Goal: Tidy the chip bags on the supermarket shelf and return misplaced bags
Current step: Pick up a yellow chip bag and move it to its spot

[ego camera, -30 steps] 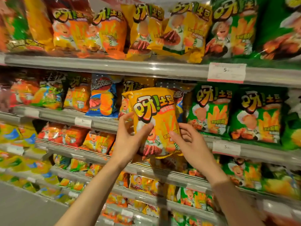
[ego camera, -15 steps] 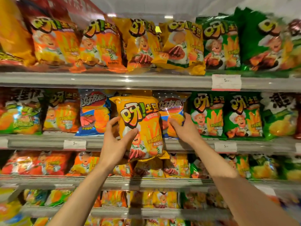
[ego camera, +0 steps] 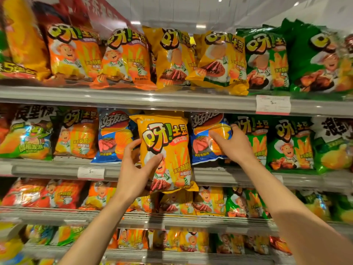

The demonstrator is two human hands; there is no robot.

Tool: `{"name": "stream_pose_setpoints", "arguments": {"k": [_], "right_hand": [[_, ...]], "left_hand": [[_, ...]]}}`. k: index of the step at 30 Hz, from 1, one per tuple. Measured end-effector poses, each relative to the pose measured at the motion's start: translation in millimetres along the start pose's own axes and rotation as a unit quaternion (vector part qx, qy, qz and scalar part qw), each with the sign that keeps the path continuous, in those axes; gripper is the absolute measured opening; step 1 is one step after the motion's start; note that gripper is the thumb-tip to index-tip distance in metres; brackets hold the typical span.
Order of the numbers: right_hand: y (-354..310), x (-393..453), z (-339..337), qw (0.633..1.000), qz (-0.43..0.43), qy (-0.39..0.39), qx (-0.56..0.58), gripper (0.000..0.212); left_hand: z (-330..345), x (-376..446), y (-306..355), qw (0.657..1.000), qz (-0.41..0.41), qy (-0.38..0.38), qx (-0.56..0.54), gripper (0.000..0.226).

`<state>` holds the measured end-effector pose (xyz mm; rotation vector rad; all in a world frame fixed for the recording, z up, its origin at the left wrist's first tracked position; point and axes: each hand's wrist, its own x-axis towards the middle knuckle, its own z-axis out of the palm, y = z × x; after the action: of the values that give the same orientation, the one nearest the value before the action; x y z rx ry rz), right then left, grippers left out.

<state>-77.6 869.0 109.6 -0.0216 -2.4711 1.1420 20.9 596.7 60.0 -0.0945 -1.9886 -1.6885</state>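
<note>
glossy yellow chip bag (ego camera: pixel 166 150) upright before the middle shelf, between two blue bags | left hand (ego camera: pixel 136 173) grips its lower left edge, thumb across the front; right hand (ego camera: pixel 232 144) fingers curled on crinkled blue chip bag (ego camera: pixel 208 138) | white price tag (ego camera: pixel 273 104) reads 5 | grey metal shelf rail (ego camera: pixel 133 98)

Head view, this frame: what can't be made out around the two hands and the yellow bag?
- Left hand fingers behind the yellow bag: hidden by the bag.
- What stands on the shelf behind the yellow bag: covered by it.
- Right hand grip on the blue bag: the palm side faces away.
- Price tag small print: too small and blurred.
- Bags at the left edge: cut off and motion-blurred.
</note>
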Motion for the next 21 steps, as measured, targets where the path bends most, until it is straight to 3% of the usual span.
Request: {"name": "stream_pose_setpoints", "arguments": {"k": [3,5,13,21], "right_hand": [[8.8,-13.9,-25.4,0.999,-0.009,-0.022,0.043,0.044],[21.9,-20.5,-41.2,0.997,-0.012,-0.037,0.068,0.038],[84.5,-42.9,-110.5,0.993,0.016,-0.053,0.101,0.06],[116.0,-56.2,-140.8,0.991,0.019,-0.03,0.13,0.097]], "left_hand": [[9.0,4.9,-0.6,1.0,0.008,0.0,0.002,0.065],[18.1,8.1,-1.4,1.0,0.01,-0.003,-0.001,0.066],[82.4,22.2,0.9,0.998,0.045,-0.037,0.007,0.056],[145.0,57.8,3.4,0.996,0.047,-0.046,0.059,0.065]]}}
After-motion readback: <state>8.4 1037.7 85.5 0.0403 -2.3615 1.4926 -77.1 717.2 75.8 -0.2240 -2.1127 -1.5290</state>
